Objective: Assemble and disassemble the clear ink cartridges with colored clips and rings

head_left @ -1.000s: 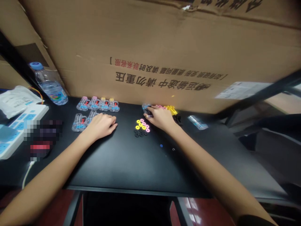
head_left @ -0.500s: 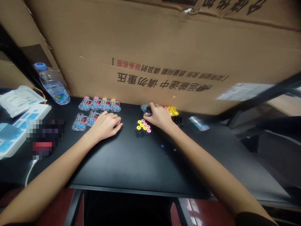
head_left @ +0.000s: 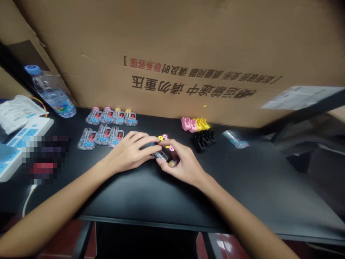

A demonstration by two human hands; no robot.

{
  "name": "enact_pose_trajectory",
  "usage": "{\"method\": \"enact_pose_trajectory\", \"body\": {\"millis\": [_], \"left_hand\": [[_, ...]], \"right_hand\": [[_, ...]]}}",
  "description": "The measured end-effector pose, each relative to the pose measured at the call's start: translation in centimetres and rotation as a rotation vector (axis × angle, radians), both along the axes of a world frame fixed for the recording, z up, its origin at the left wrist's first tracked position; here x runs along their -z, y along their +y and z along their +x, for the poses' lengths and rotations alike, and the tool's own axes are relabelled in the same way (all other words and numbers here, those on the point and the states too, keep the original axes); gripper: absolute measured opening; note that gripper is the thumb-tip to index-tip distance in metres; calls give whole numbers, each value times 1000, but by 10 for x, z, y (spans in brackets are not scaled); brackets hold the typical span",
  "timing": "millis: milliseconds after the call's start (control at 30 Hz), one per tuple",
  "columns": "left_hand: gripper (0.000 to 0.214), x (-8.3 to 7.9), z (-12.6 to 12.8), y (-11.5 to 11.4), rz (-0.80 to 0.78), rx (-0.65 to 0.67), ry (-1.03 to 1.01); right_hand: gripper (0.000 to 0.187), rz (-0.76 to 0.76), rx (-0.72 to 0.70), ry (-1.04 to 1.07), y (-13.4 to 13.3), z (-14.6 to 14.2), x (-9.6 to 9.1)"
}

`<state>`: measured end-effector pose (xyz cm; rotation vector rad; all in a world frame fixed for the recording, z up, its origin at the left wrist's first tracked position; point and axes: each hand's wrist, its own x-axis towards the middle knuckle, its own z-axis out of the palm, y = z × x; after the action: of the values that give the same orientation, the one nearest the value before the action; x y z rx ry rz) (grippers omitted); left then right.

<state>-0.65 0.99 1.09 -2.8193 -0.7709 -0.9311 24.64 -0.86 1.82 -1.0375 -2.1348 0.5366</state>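
Note:
My right hand (head_left: 181, 163) is closed on a small clear plastic part (head_left: 164, 154) over the middle of the black desk (head_left: 242, 187). My left hand (head_left: 132, 153) lies beside it, fingers stretched out and touching the same part. Yellow and pink rings (head_left: 165, 138) peek out just behind my fingers. Several finished clear pieces with red and blue inserts (head_left: 107, 126) lie in two rows left of my left hand. Pink and yellow clips (head_left: 194, 124) and black clips (head_left: 203, 139) sit behind my right hand.
A large cardboard box (head_left: 188, 54) stands along the desk's far edge. A water bottle (head_left: 51, 92), a white bag (head_left: 16, 111) and a power strip (head_left: 16, 144) are at the left. One more clear piece (head_left: 235, 139) lies at the right.
My right hand picked the clear part up from the back by the clips and brought it nearer, to the desk's middle. My left hand slid right to meet it.

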Motion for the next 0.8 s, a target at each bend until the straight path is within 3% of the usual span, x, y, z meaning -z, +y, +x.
{"method": "enact_pose_trajectory", "body": {"millis": [167,333,500,800], "left_hand": [[20,0,1,-1,-76,43,-41],[17,-2,-1,1,-339,94,-250],[19,-3,-3,4,-579,98,-501],[40,-1,0,-1,-889,129,-388]], "right_hand": [[38,55,-138,-65,-4,10,11],[26,155,-166,-32,4,22,11],[23,141,-155,40,11,28,12],[26,19,-204,-42,7,30,8]]}}
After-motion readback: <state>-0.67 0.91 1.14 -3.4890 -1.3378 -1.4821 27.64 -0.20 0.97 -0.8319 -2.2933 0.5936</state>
